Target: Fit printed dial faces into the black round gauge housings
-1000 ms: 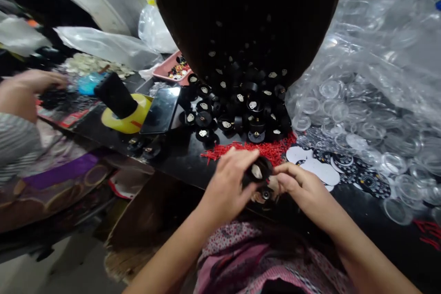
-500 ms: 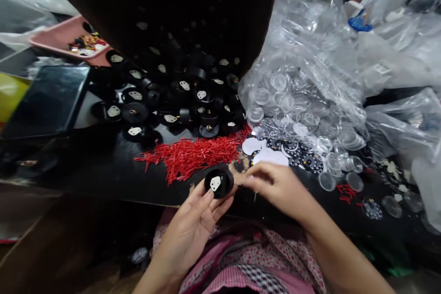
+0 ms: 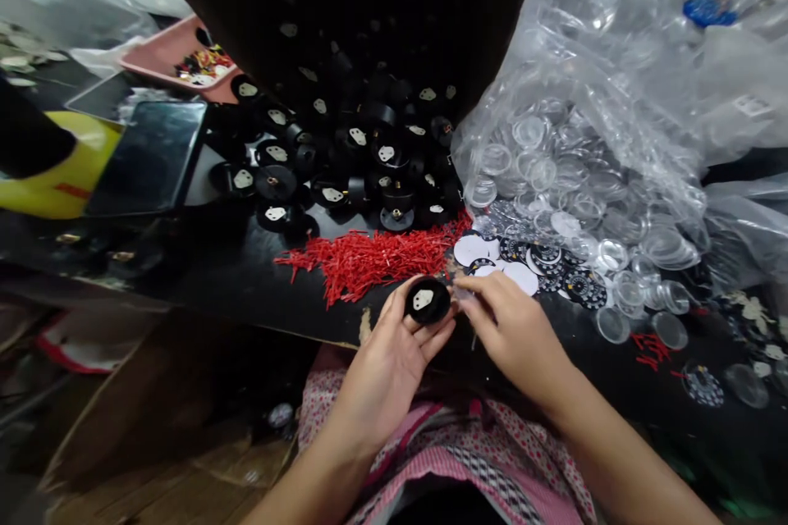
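Cradled in my left hand (image 3: 394,353) is a round black housing (image 3: 438,305), its open side up and a small white plate with holes lying inside. My right hand (image 3: 505,312) is just beside the housing's right edge, thumb and fingers pinched together. Whatever is between those fingertips is too small and blurred to name. Just beyond both hands lies a heap of thin red plastic pointers (image 3: 382,258). Printed black-and-white dial discs (image 3: 584,287) are spread past my right hand.
Many similar black housings (image 3: 276,180) crowd the back of the black table. Clear round covers (image 3: 542,172) spill from a plastic bag (image 3: 591,90) at right. A pink tray (image 3: 166,57) of small parts and a dark flat panel (image 3: 148,156) stand at left.
The view has shifted left, so the table's things appear further right. My left hand still holds the black housing, and my right hand stays pinched close beside it.
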{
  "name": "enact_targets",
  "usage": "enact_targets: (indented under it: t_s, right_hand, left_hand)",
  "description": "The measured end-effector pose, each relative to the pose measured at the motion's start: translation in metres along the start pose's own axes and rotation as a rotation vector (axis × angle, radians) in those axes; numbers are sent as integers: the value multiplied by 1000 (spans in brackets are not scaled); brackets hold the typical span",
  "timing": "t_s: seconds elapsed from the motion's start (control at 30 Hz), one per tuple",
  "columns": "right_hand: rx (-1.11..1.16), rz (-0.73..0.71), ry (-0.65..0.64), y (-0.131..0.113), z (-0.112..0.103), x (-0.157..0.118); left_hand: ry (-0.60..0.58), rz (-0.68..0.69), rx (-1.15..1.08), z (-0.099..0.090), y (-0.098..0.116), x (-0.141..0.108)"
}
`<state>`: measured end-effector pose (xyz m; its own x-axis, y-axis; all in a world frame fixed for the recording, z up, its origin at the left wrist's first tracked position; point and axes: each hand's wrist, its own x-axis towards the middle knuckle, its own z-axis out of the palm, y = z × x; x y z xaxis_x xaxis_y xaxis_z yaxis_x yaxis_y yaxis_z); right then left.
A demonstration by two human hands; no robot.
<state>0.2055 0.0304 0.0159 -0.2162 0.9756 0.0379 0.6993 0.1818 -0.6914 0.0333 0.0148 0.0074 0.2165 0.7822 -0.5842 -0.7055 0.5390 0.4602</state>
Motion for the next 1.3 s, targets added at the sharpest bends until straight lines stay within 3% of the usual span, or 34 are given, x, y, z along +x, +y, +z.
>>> enact_targets:
  t_s: [0.13,0.23,0.4,0.6,0.73,0.9,1.2,1.3]
  right_hand:
    - [305,74,-115,-13,7,0]
    - [404,177,-92,-7,5,3]
    - [400,144,39,-7,-1,5]
    - [320,-3,48,-25,1,11]
    - [298,91,50,-25,1,12]
    - [196,27,-4,-24,-6,10]
    - [215,143,-1,-21,-4,11]
    - [227,163,-62,-20,-4,6]
  left_hand:
    - [13,-16,-55,5,1,2]
    - [-27,-31,-93,4,1,1]
    - [-10,32,-40,0,-5,0]
    - [-27,102,110,-1,-14,-2]
    - [-59,117,204,-5,-16,-2]
    - [-72,88,319,-11,-13,-3]
    - [-126,51,197,-9,-17,-2]
    - [-122,69,237,-10,-18,-1]
